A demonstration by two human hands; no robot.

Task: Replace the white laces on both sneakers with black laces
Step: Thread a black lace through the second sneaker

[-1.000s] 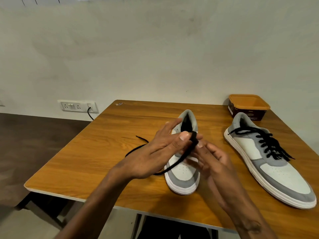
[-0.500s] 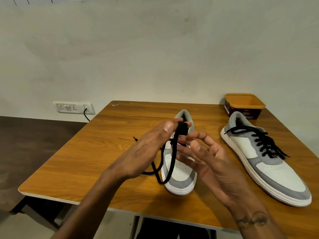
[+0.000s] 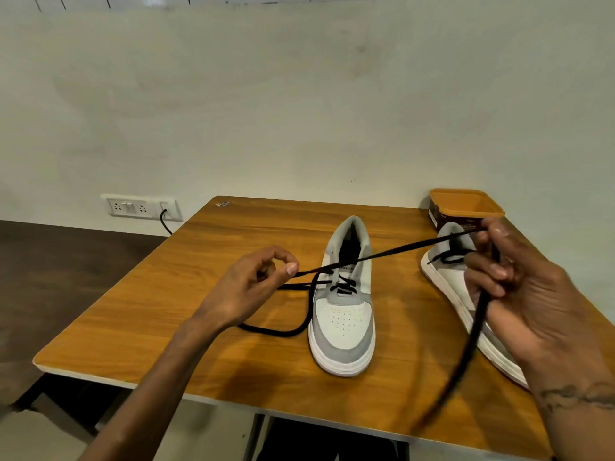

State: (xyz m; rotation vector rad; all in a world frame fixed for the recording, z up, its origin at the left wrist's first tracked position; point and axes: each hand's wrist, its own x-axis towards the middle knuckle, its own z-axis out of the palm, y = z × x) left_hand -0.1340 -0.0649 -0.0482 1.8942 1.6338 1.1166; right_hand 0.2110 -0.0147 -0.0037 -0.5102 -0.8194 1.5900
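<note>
A white and grey sneaker stands in the middle of the wooden table, toe toward me, with a black lace threaded through its lowest eyelets. My left hand pinches one stretch of that lace left of the shoe. My right hand grips the lace at the right, held taut above the shoe; a loose end hangs down from it. A slack loop lies on the table left of the toe. A second sneaker, laced in black, sits behind my right hand and is partly hidden.
An orange-rimmed brown tub stands at the table's back right corner. A wall socket with a black cord is on the wall to the left. The table's front edge runs close below my forearms.
My hands have moved apart from over the shoe. The lace, bunched between them before, is now pulled taut across the sneaker, with my right hand far out to the right.
</note>
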